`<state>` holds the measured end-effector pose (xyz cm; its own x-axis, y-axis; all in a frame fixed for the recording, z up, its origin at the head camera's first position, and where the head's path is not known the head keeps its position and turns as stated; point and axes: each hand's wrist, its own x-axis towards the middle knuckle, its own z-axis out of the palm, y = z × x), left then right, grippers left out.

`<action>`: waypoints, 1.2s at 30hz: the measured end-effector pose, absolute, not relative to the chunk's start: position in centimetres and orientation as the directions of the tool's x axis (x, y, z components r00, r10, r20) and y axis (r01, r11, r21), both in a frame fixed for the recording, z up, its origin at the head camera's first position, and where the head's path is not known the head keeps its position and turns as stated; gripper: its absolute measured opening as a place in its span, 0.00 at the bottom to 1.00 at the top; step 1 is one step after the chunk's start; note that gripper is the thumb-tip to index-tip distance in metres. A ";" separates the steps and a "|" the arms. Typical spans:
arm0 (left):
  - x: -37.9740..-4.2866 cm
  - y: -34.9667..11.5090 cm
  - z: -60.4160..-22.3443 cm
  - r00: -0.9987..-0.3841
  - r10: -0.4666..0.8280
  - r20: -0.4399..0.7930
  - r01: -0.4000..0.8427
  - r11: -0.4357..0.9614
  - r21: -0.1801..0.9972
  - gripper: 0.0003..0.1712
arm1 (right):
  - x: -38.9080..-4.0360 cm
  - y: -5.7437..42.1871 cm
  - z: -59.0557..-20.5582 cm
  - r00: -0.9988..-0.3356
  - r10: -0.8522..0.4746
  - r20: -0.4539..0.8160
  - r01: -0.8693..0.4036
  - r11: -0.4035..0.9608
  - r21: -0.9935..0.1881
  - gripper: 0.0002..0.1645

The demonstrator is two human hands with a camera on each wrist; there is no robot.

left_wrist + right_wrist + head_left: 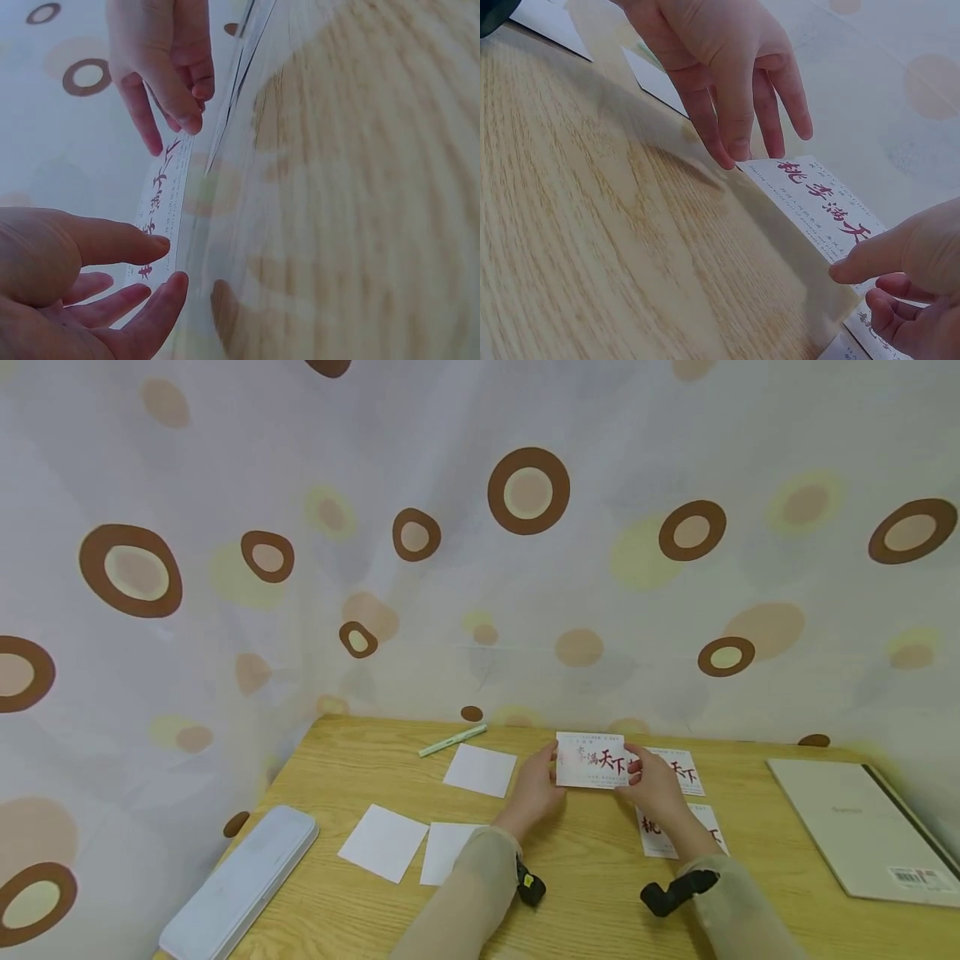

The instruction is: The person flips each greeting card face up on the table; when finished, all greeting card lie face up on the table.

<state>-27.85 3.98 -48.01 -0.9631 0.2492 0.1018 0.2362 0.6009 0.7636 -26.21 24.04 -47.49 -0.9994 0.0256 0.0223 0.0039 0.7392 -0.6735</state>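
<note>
A white card [589, 760] printed with red brush characters is held up near the back of the wooden table, its printed face toward the head camera. My left hand [534, 783] pinches its left edge between thumb and fingers. On the opposite edge, my right hand [652, 781] grips it the same way. The right wrist view shows the card [817, 199] stretched flat between both thumbs, tilted over the wood. Behind and below the right hand lie two similar printed cards, one farther back [688, 774] and one nearer [705, 818], each partly covered by the hand or forearm.
Left of the hands lie three blank white cards: one at the back [480, 770], one at the left [384, 843], one partly under the left sleeve [448, 847]. A pale green pen [453, 741], a white case [240, 881] and a large cream flat folder [855, 827] flank them.
</note>
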 end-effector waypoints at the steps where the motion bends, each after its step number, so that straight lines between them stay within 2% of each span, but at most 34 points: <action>1: -27.9 4.0 -48.1 -0.963 0.251 0.101 0.238 0.607 0.758 0.45 | -26.3 24.1 -47.5 -1.000 0.024 0.020 0.004 0.741 -0.671 0.47; 11: -28.4 4.2 -48.9 -0.955 0.271 0.118 0.269 0.634 0.725 0.44 | -26.7 24.1 -47.9 -1.000 0.018 0.003 0.011 0.746 -0.666 0.47; 30: -28.6 4.6 -48.7 -0.966 0.246 0.082 0.228 0.655 0.720 0.41 | -27.6 24.2 -48.2 -1.000 0.017 -0.021 0.027 0.778 -0.628 0.48; 36: -28.7 4.5 -48.7 -0.963 0.259 0.077 0.233 0.651 0.722 0.43 | -27.6 24.1 -48.3 -1.000 0.005 -0.004 0.006 0.778 -0.629 0.47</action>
